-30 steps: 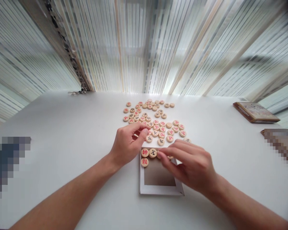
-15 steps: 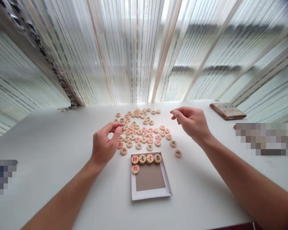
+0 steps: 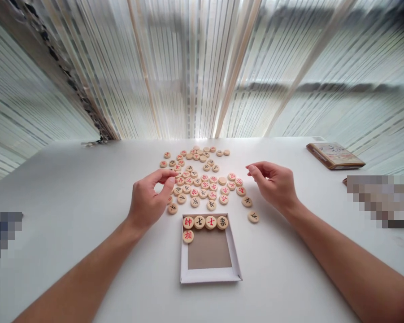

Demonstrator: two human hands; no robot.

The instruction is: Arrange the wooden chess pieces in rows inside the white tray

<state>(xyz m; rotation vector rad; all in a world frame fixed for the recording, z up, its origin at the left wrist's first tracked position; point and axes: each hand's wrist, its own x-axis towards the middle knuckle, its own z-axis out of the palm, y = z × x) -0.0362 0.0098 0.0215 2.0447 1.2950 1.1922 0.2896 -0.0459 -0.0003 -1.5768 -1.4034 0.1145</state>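
My left hand (image 3: pixel 153 193) hovers at the left edge of a spread of round wooden Chinese chess pieces (image 3: pixel 205 185), hiding a few of them. Its thumb and forefinger are slightly apart with nothing visible between them. To the right of the spread is my right hand (image 3: pixel 274 184), its fingers curled and thumb against the forefinger, no piece showing in it. Nearer to me lies a shallow white box tray (image 3: pixel 211 274). A row of several pieces fills its far end, red and black, and one red-marked piece (image 3: pixel 188 236) sits below the row at the left.
A flat decorated box (image 3: pixel 336 154) lies at the back right of the white table (image 3: pixel 70 179). Blurred-out items sit at the right and left edges. Two loose pieces (image 3: pixel 253 216) lie right of the tray. A striped curtain (image 3: pixel 202 67) hangs behind the table.
My right hand has come slightly lower, closer to the loose pieces on the right. My left hand stays almost in place. The view has shifted a little; the tray's pieces are unchanged.
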